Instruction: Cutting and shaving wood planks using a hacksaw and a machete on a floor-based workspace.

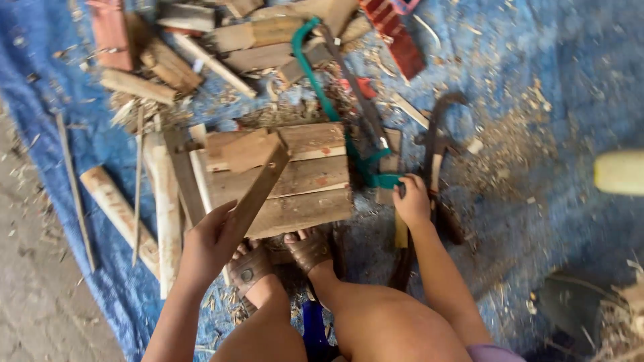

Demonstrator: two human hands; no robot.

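— What do the hands hold?
— The left hand [209, 243] grips a flat wooden slat [258, 191], tilted over a board platform [305, 181]. The right hand [410, 201] closes on the green saw [335, 114] by its handle, on the blue tarp [537, 80].

We count two hands: the left hand [209, 243] on one flat wooden slat [258, 191], the right hand [410, 201] at one green-framed saw [322, 100]. We see two sandalled feet [278, 258], one slatted wooden stool [295, 177], two red bricks [396, 33], one blue tarp [577, 80] and many offcuts we cannot number.
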